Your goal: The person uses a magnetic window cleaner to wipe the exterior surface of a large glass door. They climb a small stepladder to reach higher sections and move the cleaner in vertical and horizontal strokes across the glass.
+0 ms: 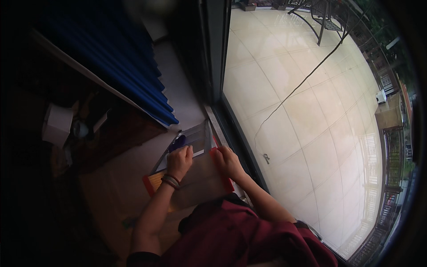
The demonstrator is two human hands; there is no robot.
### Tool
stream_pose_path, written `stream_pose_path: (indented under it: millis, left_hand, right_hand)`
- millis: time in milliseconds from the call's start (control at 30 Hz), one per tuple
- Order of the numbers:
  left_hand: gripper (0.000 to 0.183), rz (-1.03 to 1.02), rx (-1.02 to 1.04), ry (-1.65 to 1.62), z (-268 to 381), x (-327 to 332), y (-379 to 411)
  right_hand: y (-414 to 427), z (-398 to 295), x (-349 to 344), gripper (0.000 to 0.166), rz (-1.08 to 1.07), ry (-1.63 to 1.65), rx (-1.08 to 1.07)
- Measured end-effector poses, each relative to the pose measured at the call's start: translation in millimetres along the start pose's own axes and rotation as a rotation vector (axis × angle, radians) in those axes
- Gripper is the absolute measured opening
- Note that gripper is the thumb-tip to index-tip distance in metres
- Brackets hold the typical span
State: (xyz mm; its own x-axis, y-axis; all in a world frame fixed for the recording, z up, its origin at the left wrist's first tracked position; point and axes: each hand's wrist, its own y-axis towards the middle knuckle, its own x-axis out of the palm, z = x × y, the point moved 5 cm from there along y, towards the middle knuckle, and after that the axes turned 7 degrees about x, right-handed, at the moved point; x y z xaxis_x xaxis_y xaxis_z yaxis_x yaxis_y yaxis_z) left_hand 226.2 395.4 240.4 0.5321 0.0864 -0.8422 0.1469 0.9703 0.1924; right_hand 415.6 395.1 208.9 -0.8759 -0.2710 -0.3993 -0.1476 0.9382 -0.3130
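Before my body is a flat translucent panel or sleeve [200,180] with red strips along its sides; its exact kind is unclear. My right hand [228,163] grips the red strip [230,184] on its right side. At the upper edge, left of the middle, is my left hand [180,162], fingers curled and thumb up; what its fingers hold is hidden. Just beyond that hand lies a dark purple object [177,143], against grey slats [196,133]. Yellow-orange lines [156,180] show at the panel's left side.
A dark door frame [233,123] runs close by my right hand. Outside, a cord [297,87] with a clip [266,158] crosses the tiled floor [300,133]. A blue curtain [133,73] hangs at the left, near a white box [58,123] in shadow.
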Motion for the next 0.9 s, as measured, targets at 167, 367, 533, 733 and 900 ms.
stream_pose_path:
  millis: [167,367,533,733,900]
  left_hand:
    - [0.031,-0.037,-0.034,0.017,-2,6,-5]
    - [0.032,-0.073,-0.06,0.001,2,-1,-6]
    - [0.031,-0.07,-0.073,0.061,-3,-1,-13]
    - [0.036,-0.082,-0.063,0.087,-14,-1,-23]
    - [0.035,-0.022,-0.034,-0.041,-13,1,-25]
  right_hand:
    - [-3,4,1,0.039,-0.033,0.017,0.083]
    - [-7,34,-3,0.045,-0.037,0.078,0.195]
    - [-15,44,-16,0.039,-0.025,0.031,0.153]
    - [-23,-30,-37,0.041,-0.049,-0.041,0.181]
    - [-6,-47,-40,0.041,0.003,-0.14,0.08]
